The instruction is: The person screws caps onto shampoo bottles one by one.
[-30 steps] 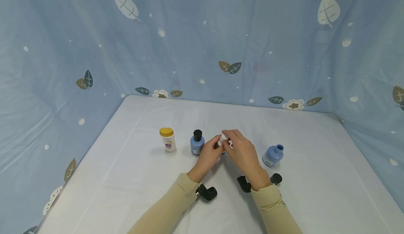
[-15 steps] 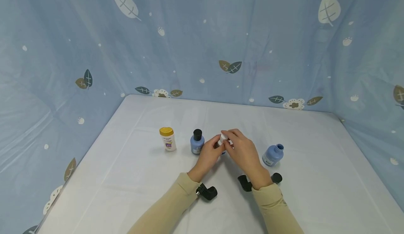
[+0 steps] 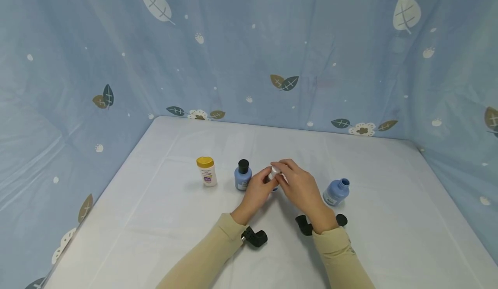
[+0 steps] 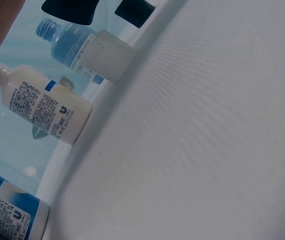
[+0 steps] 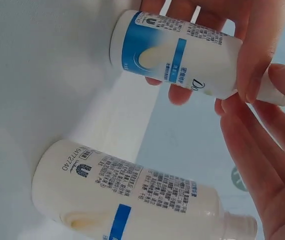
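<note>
In the middle of the table, my left hand (image 3: 256,191) grips a small white lotion bottle (image 5: 162,52) with a blue band near its base. Its fingers wrap behind the body and its thumb lies over the shoulder. My right hand (image 3: 299,189) pinches the white cap (image 5: 276,95) at the bottle's neck between thumb and fingers. A larger-looking white bottle with a bare neck (image 5: 132,185) stands close by in the right wrist view. In the head view my hands hide most of the held bottle.
Left of my hands stand a blue bottle with a black cap (image 3: 243,176) and a white bottle with a yellow cap (image 3: 207,172). An uncapped blue bottle (image 3: 336,192) stands to the right. A loose black cap (image 3: 342,220) lies by my right wrist on the white table (image 3: 175,224).
My right fingers have shifted slightly around the white cap, and the right wrist has moved a little to the right. My left hand and the standing bottles stay in place.
</note>
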`<state>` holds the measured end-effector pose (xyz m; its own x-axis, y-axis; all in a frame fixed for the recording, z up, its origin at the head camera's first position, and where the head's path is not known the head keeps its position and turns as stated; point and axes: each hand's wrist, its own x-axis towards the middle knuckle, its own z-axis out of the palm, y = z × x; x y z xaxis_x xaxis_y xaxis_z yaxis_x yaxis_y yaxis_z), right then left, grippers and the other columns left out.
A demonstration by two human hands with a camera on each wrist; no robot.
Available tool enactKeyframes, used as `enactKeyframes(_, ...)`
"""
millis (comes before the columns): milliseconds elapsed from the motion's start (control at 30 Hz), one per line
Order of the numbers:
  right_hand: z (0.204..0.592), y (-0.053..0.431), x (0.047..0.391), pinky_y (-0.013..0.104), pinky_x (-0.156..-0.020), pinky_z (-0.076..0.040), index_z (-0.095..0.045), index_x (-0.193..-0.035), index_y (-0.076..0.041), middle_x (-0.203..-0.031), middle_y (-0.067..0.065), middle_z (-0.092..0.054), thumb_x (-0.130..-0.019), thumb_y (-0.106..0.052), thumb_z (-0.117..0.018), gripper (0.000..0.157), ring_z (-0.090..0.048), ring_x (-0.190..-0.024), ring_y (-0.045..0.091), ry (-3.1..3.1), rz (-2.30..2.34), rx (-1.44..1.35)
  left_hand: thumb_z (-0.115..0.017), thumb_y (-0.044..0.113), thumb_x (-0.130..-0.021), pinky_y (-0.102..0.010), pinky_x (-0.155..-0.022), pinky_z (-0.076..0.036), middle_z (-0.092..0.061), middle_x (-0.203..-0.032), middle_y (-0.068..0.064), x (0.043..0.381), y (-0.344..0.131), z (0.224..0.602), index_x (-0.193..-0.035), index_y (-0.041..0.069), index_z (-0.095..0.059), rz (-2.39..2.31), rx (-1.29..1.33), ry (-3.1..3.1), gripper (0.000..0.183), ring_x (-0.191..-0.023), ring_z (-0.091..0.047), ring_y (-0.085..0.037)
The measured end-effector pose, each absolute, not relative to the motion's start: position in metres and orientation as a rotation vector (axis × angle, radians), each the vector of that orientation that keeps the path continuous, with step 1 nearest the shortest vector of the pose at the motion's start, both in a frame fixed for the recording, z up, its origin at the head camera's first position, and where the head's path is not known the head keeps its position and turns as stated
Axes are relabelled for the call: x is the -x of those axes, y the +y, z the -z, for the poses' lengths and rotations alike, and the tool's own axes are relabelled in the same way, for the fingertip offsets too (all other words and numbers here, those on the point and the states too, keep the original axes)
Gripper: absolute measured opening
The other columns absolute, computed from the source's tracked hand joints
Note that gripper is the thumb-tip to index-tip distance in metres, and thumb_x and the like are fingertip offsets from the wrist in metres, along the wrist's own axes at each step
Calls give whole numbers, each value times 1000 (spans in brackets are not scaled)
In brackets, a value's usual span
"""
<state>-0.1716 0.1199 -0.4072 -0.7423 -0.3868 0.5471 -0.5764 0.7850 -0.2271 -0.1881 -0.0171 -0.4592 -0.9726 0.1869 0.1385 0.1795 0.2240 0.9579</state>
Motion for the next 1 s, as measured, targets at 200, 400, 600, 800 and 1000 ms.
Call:
enactKeyframes(200, 407, 120, 172, 27, -51, -43, -59, -115, -12, -106, 2, -56, -82, -10, -63, 32, -54, -61, 13, -2502, -544, -704, -57, 20, -87, -24, -51, -37, -46, -66, 0, 185, -17, 453, -98, 15, -60, -1911, -388, 2478, 13, -59, -42, -11)
enactKeyframes(400, 408, 118, 171, 27, -51, -43, -59, -115, -11, -103, 2, -56, -83, -13, -63, 32, -54, -61, 13, -2502, -569, -661, -57, 27, -86, -24, -51, -39, -47, -66, 2, 190, -17, 466, -106, 20, -62, -1941, -437, 2499, 22, -60, -43, -11)
enactKeyframes(600, 410, 116, 170, 27, -52, -45, -61, -112, -10, -98, 2, -56, -81, -14, -66, 32, -56, -65, 13, -2478, -613, -623, -59, 27, -86, -24, -53, -40, -50, -70, 1, 189, -17, 464, -111, 23, -61, -1930, -375, 2471, 25, -63, -44, -12)
enactKeyframes(800, 412, 113, 170, 27, -54, -46, -60, -111, -8, -95, 3, -55, -80, -17, -67, 32, -58, -69, 15, -2493, -659, -571, -59, 21, -86, -25, -55, -40, -55, -80, 0, 189, -17, 465, -113, 19, -60, -1952, -365, 2441, 28, -68, -44, -13)
enactKeyframes(1000, 410, 112, 170, 26, -48, -41, -53, -122, -12, -105, 5, -50, -80, -21, -66, 45, -53, -60, 12, -2545, -638, -529, -59, 24, -86, -25, -56, -43, -59, -86, 3, 190, -16, 464, -111, 20, -61, -1955, -386, 2455, 25, -69, -48, -11)
